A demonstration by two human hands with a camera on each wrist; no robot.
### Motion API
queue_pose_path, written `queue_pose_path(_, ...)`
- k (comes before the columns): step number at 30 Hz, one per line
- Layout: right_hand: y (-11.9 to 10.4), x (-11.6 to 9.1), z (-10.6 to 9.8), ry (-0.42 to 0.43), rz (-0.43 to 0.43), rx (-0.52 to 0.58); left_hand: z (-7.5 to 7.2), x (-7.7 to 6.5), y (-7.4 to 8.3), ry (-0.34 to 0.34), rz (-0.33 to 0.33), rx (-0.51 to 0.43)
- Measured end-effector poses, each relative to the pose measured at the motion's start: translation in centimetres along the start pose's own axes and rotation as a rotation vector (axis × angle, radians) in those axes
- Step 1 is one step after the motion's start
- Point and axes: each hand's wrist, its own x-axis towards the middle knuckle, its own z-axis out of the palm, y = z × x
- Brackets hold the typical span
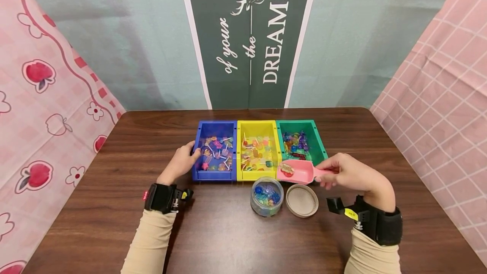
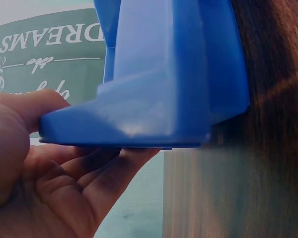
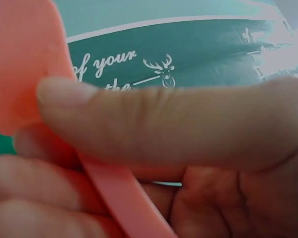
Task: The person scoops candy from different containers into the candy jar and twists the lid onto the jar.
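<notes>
My left hand [image 1: 179,164] grips the left side wall of a blue bin [image 1: 214,175], thumb over the rim and fingers along the outside. In the left wrist view, the wall of the blue bin [image 2: 134,114] sits between thumb and fingers. My right hand [image 1: 348,173] holds a pink scoop [image 1: 307,170] by its handle, thumb on top. A small red and tan piece [image 1: 287,170] lies in the scoop's bowl. The scoop overlaps the front of the yellow bin [image 1: 255,176] and green bin [image 1: 317,143], just behind an uncapped clear jar [image 1: 262,210].
Blue, yellow and green bins stand joined in a row, each with small colourful charms in it. Blue and green pieces fill part of the jar. Its round lid [image 1: 302,201] lies to the jar's right on the dark wooden table [image 1: 228,240]. Curtains surround the table.
</notes>
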Motion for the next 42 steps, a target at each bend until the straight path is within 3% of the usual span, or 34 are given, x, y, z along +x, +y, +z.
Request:
queue_pose_path(6,-0.2,0.5,0.5,-0.094,-0.090,0.076,0.0,0.2,0.0,-0.002,0.000,0.006)
queue_pose_path(17,-1.3,1.1,1.2,-0.161,-0.046,0.058,0.0,0.1,0.3,-0.003,-0.010,0.004)
queue_pose_path(34,-1.5,1.2,1.4,-0.121,0.011,0.006,0.0,0.0,0.2,0.006,-0.004,0.004)
queue_pose_path(42,-2.1,1.1,1.5,-0.034,-0.003,-0.070,-0.1,-0.1,0.2,0.007,0.008,0.011)
